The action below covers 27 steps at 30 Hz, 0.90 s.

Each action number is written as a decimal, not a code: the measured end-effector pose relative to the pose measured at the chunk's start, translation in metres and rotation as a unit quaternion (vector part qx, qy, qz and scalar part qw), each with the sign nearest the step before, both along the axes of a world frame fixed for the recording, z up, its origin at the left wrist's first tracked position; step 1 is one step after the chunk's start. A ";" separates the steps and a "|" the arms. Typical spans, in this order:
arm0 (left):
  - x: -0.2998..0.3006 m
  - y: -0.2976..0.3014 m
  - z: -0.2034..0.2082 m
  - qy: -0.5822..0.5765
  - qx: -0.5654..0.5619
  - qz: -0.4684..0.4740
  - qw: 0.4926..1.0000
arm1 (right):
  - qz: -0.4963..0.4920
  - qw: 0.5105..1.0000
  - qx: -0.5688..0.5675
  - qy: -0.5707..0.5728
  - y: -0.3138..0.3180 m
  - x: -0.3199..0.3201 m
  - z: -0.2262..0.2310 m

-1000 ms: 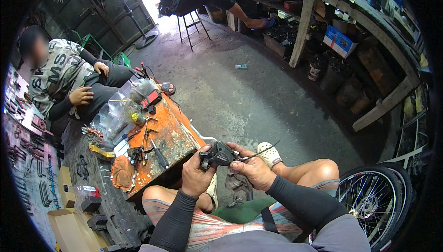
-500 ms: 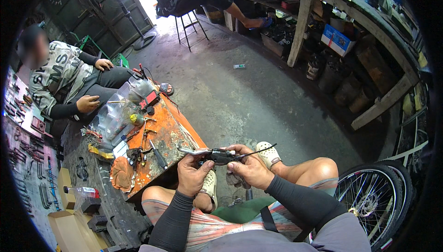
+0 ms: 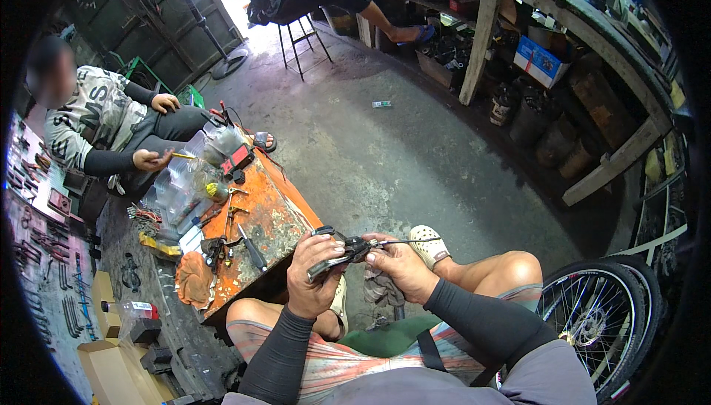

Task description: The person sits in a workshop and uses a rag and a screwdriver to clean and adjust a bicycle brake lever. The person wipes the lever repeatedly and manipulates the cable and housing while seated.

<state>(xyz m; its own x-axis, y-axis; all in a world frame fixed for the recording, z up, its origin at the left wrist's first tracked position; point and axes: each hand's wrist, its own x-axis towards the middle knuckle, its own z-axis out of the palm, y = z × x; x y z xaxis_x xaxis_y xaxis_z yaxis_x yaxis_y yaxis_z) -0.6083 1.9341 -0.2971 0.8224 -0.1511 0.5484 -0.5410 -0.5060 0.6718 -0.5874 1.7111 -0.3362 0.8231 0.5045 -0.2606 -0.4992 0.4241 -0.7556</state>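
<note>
A black bicycle brake lever (image 3: 357, 246) with a silver blade is held up between my hands, over my lap. My left hand (image 3: 311, 275) is closed round its blade end, the blade slanting down across the fingers. At the other end, my right hand (image 3: 406, 270) pinches the body where a thin black cable or hose (image 3: 415, 241) comes out and runs off to the right. Beneath my right hand hangs a grey rag (image 3: 383, 288); whether the lower fingers grip it is hidden.
An orange bench (image 3: 270, 208) at left carries a screwdriver (image 3: 253, 248), an orange cloth (image 3: 195, 279) and clear plastic containers. Beside it sits a person (image 3: 96, 120); another sits on a stool (image 3: 300, 49). Bicycle wheels (image 3: 592, 323) stand at lower right, a long workbench (image 3: 481, 45) at far right.
The brake lever has been turned in my hands; its silver blade now slants down toward me instead of pointing left. The seated person at left has moved a hand, now near a yellow stick.
</note>
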 end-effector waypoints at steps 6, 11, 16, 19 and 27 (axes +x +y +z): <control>-0.003 0.002 -0.001 -0.010 0.018 -0.005 1.000 | 0.023 0.994 0.105 0.035 -0.007 0.000 0.008; -0.004 0.003 -0.008 -0.011 -0.015 -0.033 0.999 | 0.009 0.987 0.131 0.096 -0.007 -0.002 0.008; -0.007 -0.003 -0.014 -0.012 -0.094 0.005 0.996 | -0.014 0.986 0.149 0.073 -0.007 -0.003 0.026; -0.004 -0.001 -0.012 -0.010 -0.107 0.005 0.994 | -0.010 0.983 0.168 0.077 -0.009 -0.003 0.023; 0.002 -0.001 -0.008 0.147 -0.303 0.005 0.942 | -0.041 0.986 0.149 0.067 -0.011 -0.001 0.026</control>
